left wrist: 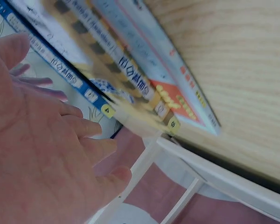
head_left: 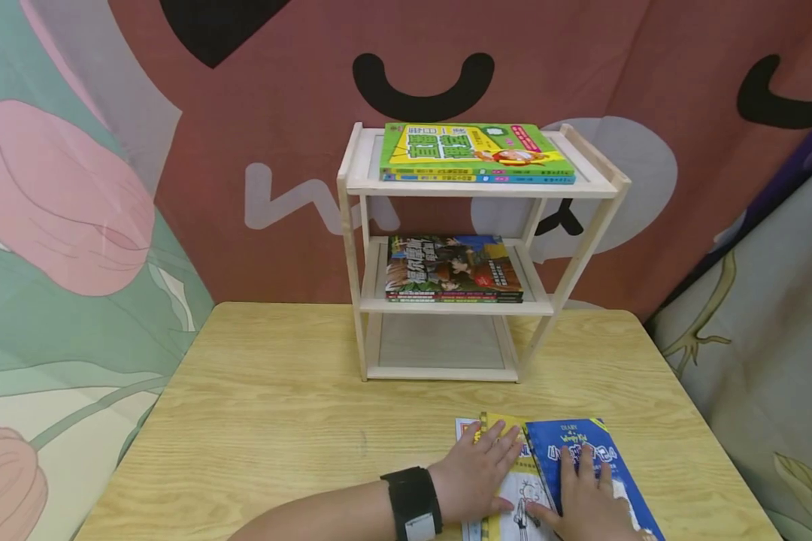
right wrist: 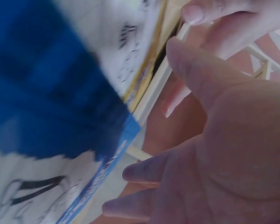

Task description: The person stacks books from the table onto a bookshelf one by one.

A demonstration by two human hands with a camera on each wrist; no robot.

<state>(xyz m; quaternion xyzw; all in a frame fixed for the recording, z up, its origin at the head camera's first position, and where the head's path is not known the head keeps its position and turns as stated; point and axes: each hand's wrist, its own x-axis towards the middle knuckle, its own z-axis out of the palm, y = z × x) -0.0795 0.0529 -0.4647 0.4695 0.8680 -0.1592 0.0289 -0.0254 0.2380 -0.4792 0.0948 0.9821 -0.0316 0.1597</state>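
A blue book (head_left: 625, 466) with "DIARY" on its cover lies at the table's front right, overlapping a yellow comic book (head_left: 529, 488). Under the yellow one, the edge of a pale book (head_left: 465, 428) peeks out on the left. My left hand (head_left: 472, 477) is over the yellow book with its fingers extended. Fingers stretched forward, my right hand (head_left: 590, 505) is over the lower part of the blue cover. From the left wrist, the spines of the blue book (left wrist: 51, 60) and yellow book (left wrist: 126, 65) show beside the pale book (left wrist: 177, 88).
A three-tier white wooden rack (head_left: 440, 306) stands at the back of the table (head_left: 277, 436). Green and yellow books (head_left: 474, 154) lie on its top shelf, and a stack of dark-covered books (head_left: 453, 263) on the middle one. Printed curtains (head_left: 277, 263) surround the table.
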